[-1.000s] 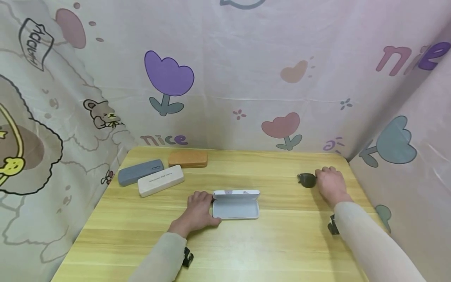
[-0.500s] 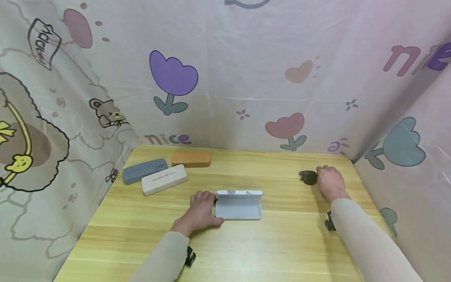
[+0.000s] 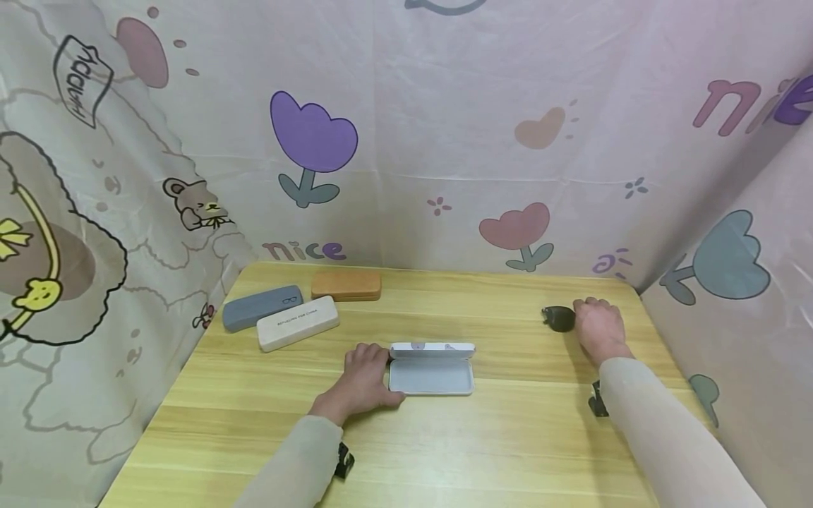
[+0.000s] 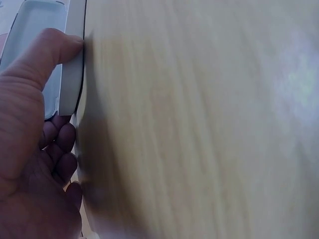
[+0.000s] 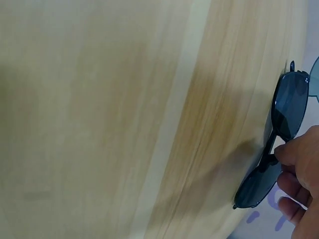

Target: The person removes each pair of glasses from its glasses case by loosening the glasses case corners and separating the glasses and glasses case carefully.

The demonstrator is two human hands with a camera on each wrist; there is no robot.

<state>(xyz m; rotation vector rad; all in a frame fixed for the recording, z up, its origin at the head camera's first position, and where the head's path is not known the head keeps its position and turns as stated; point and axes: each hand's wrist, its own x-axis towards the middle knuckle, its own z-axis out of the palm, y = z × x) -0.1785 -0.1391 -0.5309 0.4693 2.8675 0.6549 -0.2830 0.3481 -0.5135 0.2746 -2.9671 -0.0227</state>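
Note:
An eyeglass case [image 3: 432,377] with a pale lining lies open near the middle of the table, its patterned lid tilted up at the back. My left hand [image 3: 360,377] grips its left end. In the left wrist view the thumb [image 4: 50,50] bends over the front rim, while the other fingers curl by the case's end. Far to the right, my right hand [image 3: 599,328] pinches dark sunglasses [image 5: 290,107] at the bridge between thumb and fingers. One lens of the sunglasses shows in the head view; the hand covers the rest there.
Back left on the wooden table [image 3: 438,451] lie a blue-grey glasses case [image 3: 262,308], a white one [image 3: 298,324] with print on it, and an orange-brown one [image 3: 346,286]. A patterned curtain [image 3: 406,141] encloses the back and both sides.
The head view has shifted slightly, so everything appears a little further right. Both hands keep their places on the case and the sunglasses.

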